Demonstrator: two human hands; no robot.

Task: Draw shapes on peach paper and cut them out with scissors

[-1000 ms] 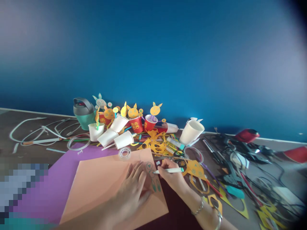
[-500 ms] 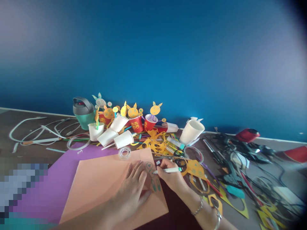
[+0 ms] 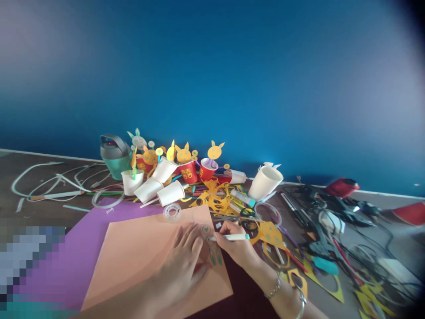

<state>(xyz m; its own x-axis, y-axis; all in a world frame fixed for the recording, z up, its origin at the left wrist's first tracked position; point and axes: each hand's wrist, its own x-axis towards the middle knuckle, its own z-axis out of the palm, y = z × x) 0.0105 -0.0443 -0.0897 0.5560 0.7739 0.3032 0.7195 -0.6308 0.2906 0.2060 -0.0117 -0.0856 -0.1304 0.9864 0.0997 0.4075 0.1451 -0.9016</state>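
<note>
An orange-pink paper sheet (image 3: 133, 252) lies over a purple sheet (image 3: 66, 257). My left hand (image 3: 186, 257) rests on the orange-pink sheet with its fingers stretched out, holding nothing. In my right hand (image 3: 237, 248) is a white marker with a green end (image 3: 234, 237), its tip at the sheet near the right edge. Green drawings of small circles (image 3: 206, 229) and long ear-like shapes (image 3: 216, 257) show beside the tip. A tape roll (image 3: 172, 213) lies on the sheet's top edge.
Behind the sheets stand white cups (image 3: 171, 193), red cups (image 3: 188, 172) with paper rabbit figures and a green-grey container (image 3: 116, 157). Yellow paper scraps (image 3: 272, 235) and a large white cup (image 3: 265, 182) are to the right, past them black cables and tools (image 3: 322, 239).
The marker's tip has shifted slightly left and up on the sheet with my right hand. My left hand stays in the same place.
</note>
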